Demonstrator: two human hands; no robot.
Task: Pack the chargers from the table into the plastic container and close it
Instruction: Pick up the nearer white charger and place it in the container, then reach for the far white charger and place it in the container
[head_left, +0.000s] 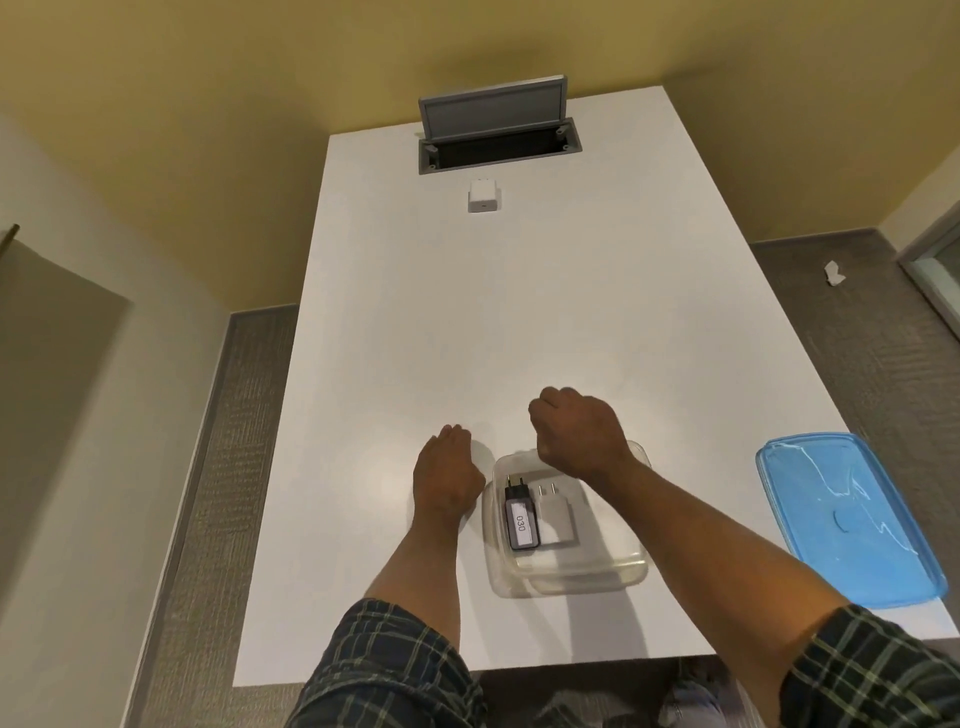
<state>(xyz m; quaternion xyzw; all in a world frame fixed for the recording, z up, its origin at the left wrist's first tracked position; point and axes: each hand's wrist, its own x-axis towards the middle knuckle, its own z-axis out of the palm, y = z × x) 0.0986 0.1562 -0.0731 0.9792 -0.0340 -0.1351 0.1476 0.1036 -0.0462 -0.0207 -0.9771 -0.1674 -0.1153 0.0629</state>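
Note:
A clear plastic container (618, 566) sits on the white table near the front edge. Inside it lie a black charger (519, 522) with a "030" label and a white charger (556, 514), side by side. My right hand (579, 431) hovers over the container's far rim, fingers curled downward with nothing visible in them. Resting flat on the table just left of the container is my left hand (447, 473). Another white charger (484, 196) stands far back on the table. The blue lid (847, 519) lies to the right of the container.
An open grey cable hatch (498, 137) with a raised flap is set into the table's far end, just behind the far charger. The white table (493, 322) has floor on both sides. A scrap of paper (835, 273) lies on the floor at right.

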